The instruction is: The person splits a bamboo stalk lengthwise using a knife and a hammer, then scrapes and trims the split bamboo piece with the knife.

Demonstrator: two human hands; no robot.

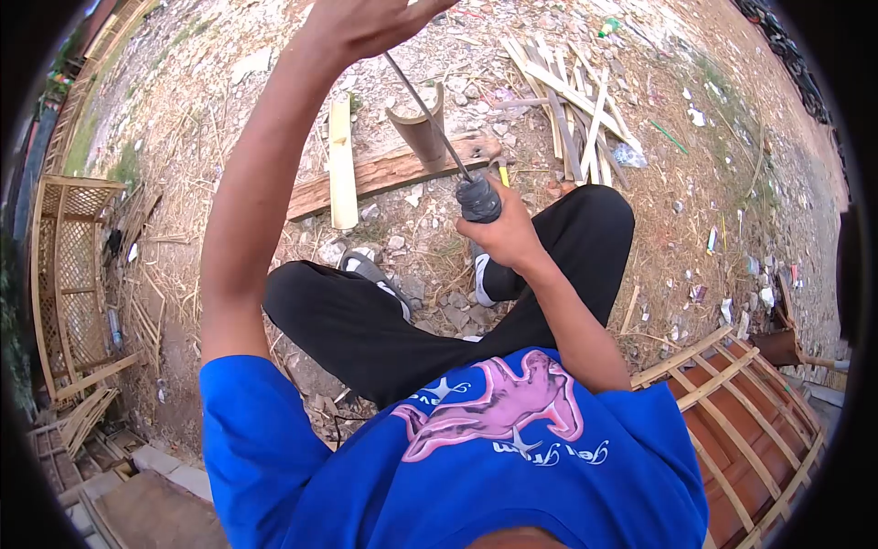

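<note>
We saw the rod (410, 89) slanting from its black wrapped handle (479, 199) up and leftward, its long axis running forward, away from our body. Our right hand (508, 231) was curled around the handle, in front of our knees, so it was the nearer one to that end. Our left hand (370, 20) was raised by the far end, where the rod passed out of sight; its fingers were cut off by the frame, so we could not tell whether they gripped anything. Beyond the rod, a curved, trough-like piece (422, 137) stood at a rough plank (380, 176); we could not make out anything held inside it. A pale split length (342, 169) lay across the plank to the left, with a heap of slats (585, 110) farther right and a lattice frame (69, 284) well off to the left.
</note>
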